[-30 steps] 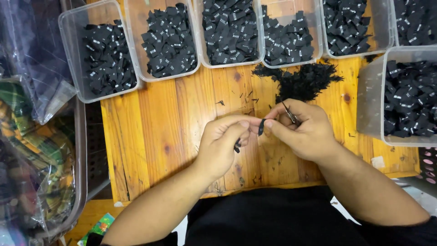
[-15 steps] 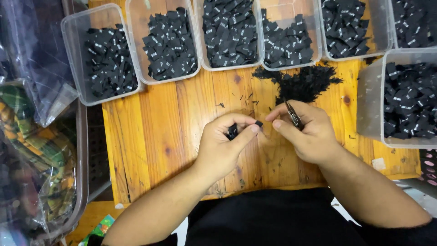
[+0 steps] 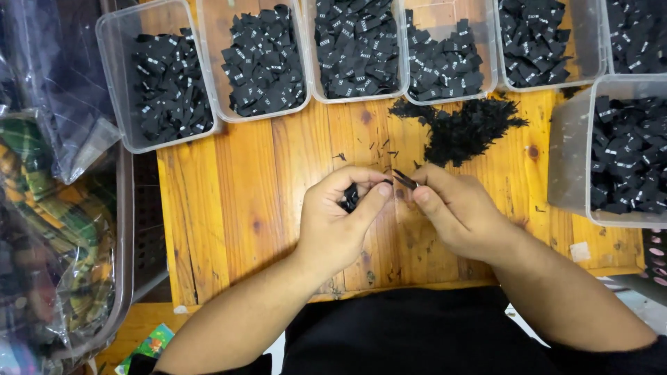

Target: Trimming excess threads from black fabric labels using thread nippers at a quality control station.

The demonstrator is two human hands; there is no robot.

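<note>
We sit at an orange-brown wooden plank table (image 3: 236,208), its knots and grain plain under even, bright light. Along its far edge we see a row of clear plastic rectangular bins (image 3: 208,83), and one more clear bin (image 3: 566,160) at the right edge. To the left we find clear plastic bags of plaid green and yellow cloth (image 3: 48,236) and a bag of dark cloth (image 3: 62,83), held in a grey plastic crate (image 3: 128,229). Below the table's near edge, a strip of yellow floor (image 3: 139,326) shows.
</note>
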